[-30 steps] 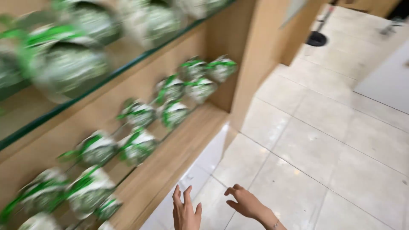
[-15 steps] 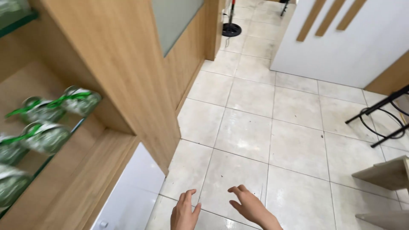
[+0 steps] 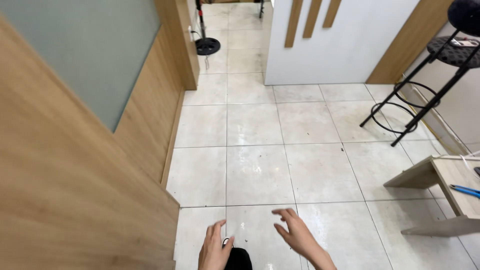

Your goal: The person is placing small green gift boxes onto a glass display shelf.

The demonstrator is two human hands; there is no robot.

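Pale glazed floor tiles point(image 3: 255, 170) fill the view, wood panel wall point(image 3: 75, 200) along the left. Left hand point(image 3: 214, 247) and right hand point(image 3: 296, 234) hover low in frame, both with fingers spread loosely, holding nothing. Black shoe point(image 3: 237, 258) sits directly below and between them, just beside the left hand, so the left is nearer; whether they touch is unclear. The shoe's long axis can't be read, mostly cut off. Black stool point(image 3: 425, 85) stands well apart at upper right; wooden desk point(image 3: 450, 175) edge at right, a blue tool point(image 3: 465, 190) on it.
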